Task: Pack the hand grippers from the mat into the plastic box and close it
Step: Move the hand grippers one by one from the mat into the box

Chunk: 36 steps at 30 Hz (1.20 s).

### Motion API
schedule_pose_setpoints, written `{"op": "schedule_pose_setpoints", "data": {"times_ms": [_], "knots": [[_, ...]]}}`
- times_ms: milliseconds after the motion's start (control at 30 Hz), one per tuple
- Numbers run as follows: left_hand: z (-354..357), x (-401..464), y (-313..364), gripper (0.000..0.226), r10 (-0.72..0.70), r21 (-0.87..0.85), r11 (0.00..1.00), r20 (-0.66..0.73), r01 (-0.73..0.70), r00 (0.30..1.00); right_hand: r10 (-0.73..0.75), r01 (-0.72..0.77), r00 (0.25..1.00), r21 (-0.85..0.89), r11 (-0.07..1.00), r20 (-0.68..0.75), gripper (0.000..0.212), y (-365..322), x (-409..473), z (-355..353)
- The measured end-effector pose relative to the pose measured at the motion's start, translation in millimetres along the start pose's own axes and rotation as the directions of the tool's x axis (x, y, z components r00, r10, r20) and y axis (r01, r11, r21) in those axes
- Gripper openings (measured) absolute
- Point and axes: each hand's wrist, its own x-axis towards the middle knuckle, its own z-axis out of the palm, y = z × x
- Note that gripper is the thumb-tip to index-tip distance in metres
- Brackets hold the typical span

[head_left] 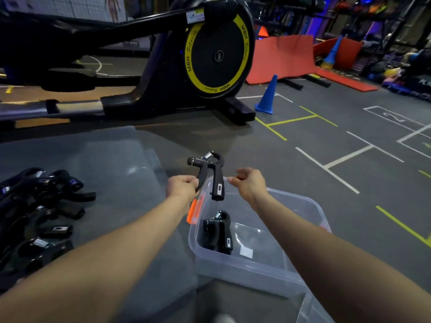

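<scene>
Packing under way: left hand (183,186) pinches hand gripper (208,174) above plastic box (256,264); right hand (248,183) loosely curled, holding nothing; one gripper (218,233) inside; pile (35,215) remains on mat (112,159); box unclosed.

"MBH" on yellow flywheel ring (243,31); "2" in floor box (394,117)

a dark grey gym floor (303,127) fills the frame, with white and yellow lines painted on its right side. a black exercise machine (163,73) with a yellow-ringed wheel stands in the upper left. a blue cone (268,95) stands just right of it. red mats (282,58) lean at the upper right, near dim cluttered racks (384,22).
</scene>
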Motion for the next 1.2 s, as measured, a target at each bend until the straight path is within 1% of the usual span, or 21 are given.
{"op": "schedule_pose_setpoints", "data": {"times_ms": [100, 133, 200, 233, 300, 367, 400, 433, 467, 500, 567, 600, 633, 667, 733, 800, 1067, 1200], "knots": [[22, -1, -15, 0.014, -0.024, -0.075, 0.997, 0.012, 0.025, 1.0, 0.052, -0.054, 0.998, 0.083, 0.995, 0.026, 0.058, 18, 8, 6], [28, -1, -19, 0.015, -0.027, -0.087, 0.996, 0.016, 0.028, 1.0, 0.055, -0.058, 0.998, 0.1, 0.993, 0.034, 0.053, 21, 12, 9], [40, 1, -26, 0.019, -0.037, -0.107, 0.993, 0.039, 0.041, 0.999, 0.059, -0.067, 0.997, 0.138, 0.988, 0.056, 0.034, 28, 21, 15], [45, 2, -28, 0.022, -0.042, -0.106, 0.993, 0.051, 0.047, 0.998, 0.07, -0.078, 0.996, 0.158, 0.984, 0.057, 0.029, 31, 25, 16], [54, 6, -32, 0.027, -0.047, -0.117, 0.992, 0.084, 0.057, 0.995, 0.09, -0.095, 0.995, 0.169, 0.981, 0.037, 0.028, 40, 35, 16], [59, 10, -38, 0.027, -0.032, -0.088, 0.995, 0.136, 0.044, 0.99, 0.109, -0.108, 0.994, 0.165, 0.98, 0.002, 0.027, 49, 43, 16], [60, 13, -42, 0.026, -0.004, -0.031, 0.999, 0.16, 0.009, 0.987, 0.126, -0.123, 0.992, 0.171, 0.978, -0.01, 0.025, 55, 47, 16], [59, 17, -47, 0.026, 0.037, 0.061, 0.997, 0.183, -0.049, 0.982, 0.145, -0.14, 0.989, 0.176, 0.974, -0.015, 0.024, 61, 49, 18], [57, 21, -50, 0.024, 0.092, 0.187, 0.973, 0.205, -0.131, 0.974, 0.159, -0.153, 0.987, 0.176, 0.972, -0.018, 0.025, 68, 52, 20], [53, 25, -55, 0.023, 0.151, 0.338, 0.915, 0.22, -0.221, 0.964, 0.174, -0.168, 0.985, 0.169, 0.971, -0.021, 0.028, 76, 53, 23], [42, 33, -62, 0.026, 0.271, 0.61, 0.71, 0.223, -0.351, 0.936, 0.205, -0.198, 0.979, 0.178, 0.964, -0.019, 0.036, 91, 51, 30], [36, 36, -66, 0.029, 0.316, 0.691, 0.616, 0.222, -0.377, 0.923, 0.218, -0.212, 0.976, 0.19, 0.959, -0.01, 0.04, 99, 49, 34], [31, 37, -71, 0.034, 0.336, 0.738, 0.557, 0.218, -0.38, 0.916, 0.236, -0.231, 0.972, 0.199, 0.952, -0.003, 0.041, 107, 47, 39], [27, 38, -76, 0.04, 0.326, 0.759, 0.537, 0.215, -0.368, 0.92, 0.25, -0.246, 0.968, 0.204, 0.948, 0.003, 0.041, 114, 43, 43], [25, 36, -86, 0.05, 0.269, 0.76, 0.556, 0.218, -0.337, 0.938, 0.293, -0.29, 0.956, 0.199, 0.936, 0.014, 0.042, 129, 38, 52], [25, 35, -92, 0.052, 0.24, 0.757, 0.568, 0.223, -0.323, 0.945, 0.337, -0.335, 0.941, 0.182, 0.924, 0.024, 0.039, 141, 36, 59], [22, 31, -97, 0.052, 0.269, 0.734, 0.594, 0.207, -0.331, 0.941, 0.466, -0.462, 0.885, 0.082, 0.883, -0.026, 0.032, 168, 43, 76], [21, 33, -99, 0.052, 0.284, 0.731, 0.587, 0.217, -0.348, 0.934, 0.471, -0.47, 0.882, 0.034, 0.882, -0.021, 0.031, 172, 48, 83]]}}
